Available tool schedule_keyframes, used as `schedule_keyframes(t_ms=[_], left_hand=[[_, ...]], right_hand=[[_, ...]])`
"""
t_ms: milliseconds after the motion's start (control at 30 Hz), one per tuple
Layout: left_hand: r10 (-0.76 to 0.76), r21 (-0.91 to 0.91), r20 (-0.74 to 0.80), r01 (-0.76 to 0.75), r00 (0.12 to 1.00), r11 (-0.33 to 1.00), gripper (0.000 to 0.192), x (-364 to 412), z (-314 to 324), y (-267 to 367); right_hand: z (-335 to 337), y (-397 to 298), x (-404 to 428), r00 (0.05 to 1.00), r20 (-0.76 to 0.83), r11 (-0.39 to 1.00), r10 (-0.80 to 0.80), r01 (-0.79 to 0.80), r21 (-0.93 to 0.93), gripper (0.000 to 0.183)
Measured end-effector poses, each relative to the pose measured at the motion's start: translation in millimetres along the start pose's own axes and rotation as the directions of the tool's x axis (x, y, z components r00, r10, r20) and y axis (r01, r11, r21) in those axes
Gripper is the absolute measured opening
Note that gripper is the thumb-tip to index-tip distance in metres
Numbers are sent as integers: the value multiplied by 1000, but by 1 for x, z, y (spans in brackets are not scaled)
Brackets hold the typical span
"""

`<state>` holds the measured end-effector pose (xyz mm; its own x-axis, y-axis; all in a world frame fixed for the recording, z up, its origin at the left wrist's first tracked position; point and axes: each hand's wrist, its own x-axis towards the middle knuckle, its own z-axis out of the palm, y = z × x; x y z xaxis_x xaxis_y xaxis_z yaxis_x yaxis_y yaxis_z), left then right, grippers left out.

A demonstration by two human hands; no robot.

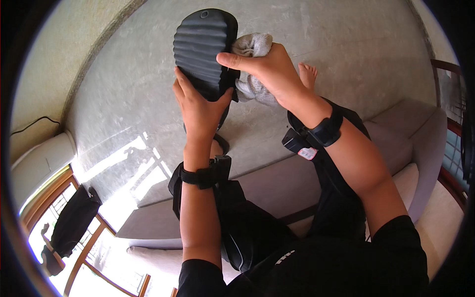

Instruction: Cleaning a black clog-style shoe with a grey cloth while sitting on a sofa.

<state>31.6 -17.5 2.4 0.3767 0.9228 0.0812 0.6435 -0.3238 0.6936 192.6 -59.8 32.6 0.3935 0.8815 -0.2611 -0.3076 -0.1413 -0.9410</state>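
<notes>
A black slipper (202,48) is held up in front of me, its wavy, ridged face turned towards me and a small ring mark near its far end. My left hand (200,98) grips the near end, thumb on the right side and fingers on the left. A bunched grey knitted cloth (256,87) is in my right hand (272,68), pressed against the slipper's right side. My right thumb reaches over the slipper's edge. The slipper's underside is hidden.
Below lies a grey concrete floor (141,89). One bare foot (307,75) rests on it; a dark slipper strap (221,144) crosses the other. I sit on a grey sofa (274,185). Another person (70,222) is by the bright window at left.
</notes>
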Motion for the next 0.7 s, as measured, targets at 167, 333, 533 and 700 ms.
schedule_keyframes(t_ms=[167, 333, 533, 700], left_hand=[[123, 344, -102, -81, 987, 936, 109, 1, 0, 8], [141, 409, -181, -55, 973, 911, 108, 2, -10, 16], [-35, 432, -258, 147, 966, 890, 106, 7, -34, 10], [-466, -518, 0, 398, 885, 757, 76, 23, -83, -39]], right_hand=[[0, 11, -4, 984, -158, 997, 82, -83, -2, 25], [-11, 2, 1, 953, 174, 886, 246, -294, 357, 31], [-1, 3, -2, 952, 283, 978, 114, -158, 138, 31], [-5, -5, -18, 929, 337, 940, 153, -242, 241, 32]])
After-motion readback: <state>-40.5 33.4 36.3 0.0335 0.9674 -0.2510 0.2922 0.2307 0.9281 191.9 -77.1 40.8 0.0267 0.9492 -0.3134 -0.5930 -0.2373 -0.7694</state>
